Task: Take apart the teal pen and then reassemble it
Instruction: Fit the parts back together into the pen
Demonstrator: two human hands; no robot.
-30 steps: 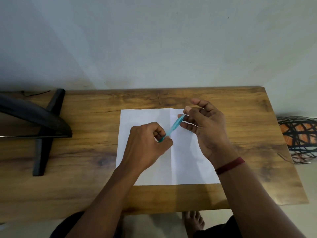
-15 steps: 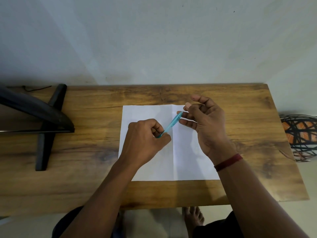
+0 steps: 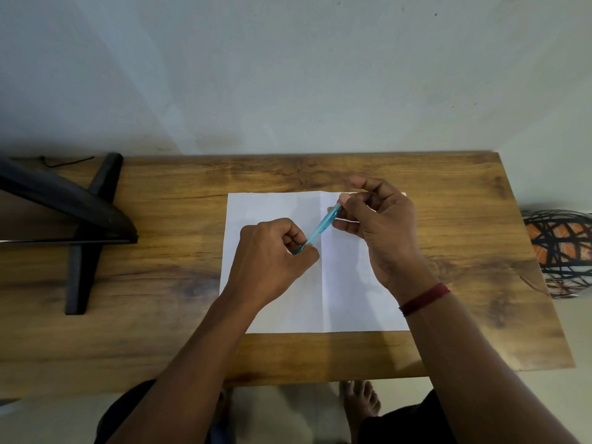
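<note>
Little has moved: both hands, left hand (image 3: pixel 272 251) and right hand (image 3: pixel 381 225), stay clenched on the teal pen (image 3: pixel 322 226) mid-frame over the paper (image 3: pixel 256 213), still unseparated.

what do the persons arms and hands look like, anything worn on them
Both forearms are bare, with no sleeves in view. The left hand has nothing on it or its wrist. The right hand has a thin dark red thread band around the wrist. No rings, watch or gloves are visible.
</note>
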